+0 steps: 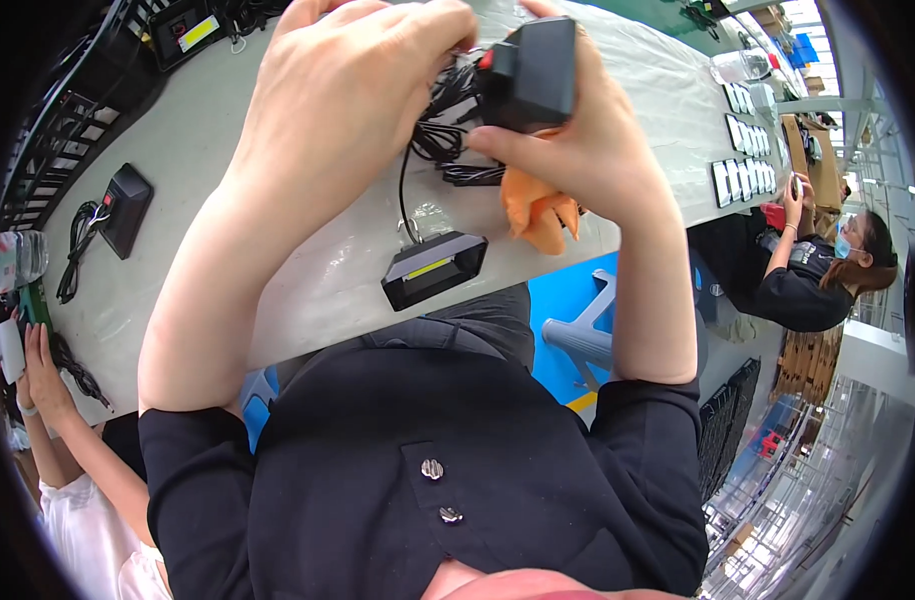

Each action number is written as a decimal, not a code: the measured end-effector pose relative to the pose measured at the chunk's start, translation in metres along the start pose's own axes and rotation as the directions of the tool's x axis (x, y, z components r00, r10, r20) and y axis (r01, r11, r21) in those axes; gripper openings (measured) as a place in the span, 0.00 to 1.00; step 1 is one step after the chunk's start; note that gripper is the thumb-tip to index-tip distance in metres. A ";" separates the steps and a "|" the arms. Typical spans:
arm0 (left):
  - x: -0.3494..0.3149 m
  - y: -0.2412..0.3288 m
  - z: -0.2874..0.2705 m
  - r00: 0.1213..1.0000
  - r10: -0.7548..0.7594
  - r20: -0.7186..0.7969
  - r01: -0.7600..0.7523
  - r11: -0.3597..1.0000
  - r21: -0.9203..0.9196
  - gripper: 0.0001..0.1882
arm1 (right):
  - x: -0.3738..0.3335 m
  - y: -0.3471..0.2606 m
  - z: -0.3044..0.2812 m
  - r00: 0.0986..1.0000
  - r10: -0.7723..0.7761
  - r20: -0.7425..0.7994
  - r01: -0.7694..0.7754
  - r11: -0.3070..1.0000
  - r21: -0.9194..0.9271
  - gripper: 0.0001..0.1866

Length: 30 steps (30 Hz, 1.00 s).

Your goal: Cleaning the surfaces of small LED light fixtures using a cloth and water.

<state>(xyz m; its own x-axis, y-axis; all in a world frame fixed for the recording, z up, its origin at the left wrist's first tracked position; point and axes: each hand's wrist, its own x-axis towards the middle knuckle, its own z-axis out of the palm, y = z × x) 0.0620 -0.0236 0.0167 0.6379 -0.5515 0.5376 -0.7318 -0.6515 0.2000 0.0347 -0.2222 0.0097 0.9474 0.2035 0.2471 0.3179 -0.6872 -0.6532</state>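
Gripping boxy black lamp housing (530, 72), right hand (578, 140) fingers closed; left hand (348, 90) pinching tangled black cable (448, 140).

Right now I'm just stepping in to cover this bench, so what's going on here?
A person in a black top holds a black box-shaped unit in the right hand, along with an orange cloth. The left hand grips its bundled black cable. A small black floodlight lies at the edge of the white table. Co-workers sit on either side, handling similar parts.
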 end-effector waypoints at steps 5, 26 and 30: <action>-0.004 -0.010 0.010 0.997 -0.072 -0.023 0.046 0.818 -0.573 0.13 | -0.007 0.008 -0.046 0.998 0.017 0.057 -0.030 0.968 0.248 0.34; -0.007 -0.026 -0.039 0.831 -0.538 -0.139 0.188 0.507 -0.841 0.22 | -0.025 0.136 -0.100 0.739 0.667 0.091 -0.604 0.596 0.529 0.30; -0.044 -0.051 -0.032 0.786 -0.616 -0.047 0.385 0.548 -0.742 0.24 | -0.019 0.140 -0.099 0.728 0.683 0.060 -0.597 0.588 0.546 0.32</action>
<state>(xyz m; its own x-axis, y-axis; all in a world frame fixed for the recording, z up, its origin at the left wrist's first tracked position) 0.0637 0.0500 0.0091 0.9412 -0.0076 0.3377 -0.3333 -0.1829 0.9249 0.0580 -0.3917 -0.0156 0.9091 -0.2792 -0.3091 -0.3581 -0.1447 -0.9224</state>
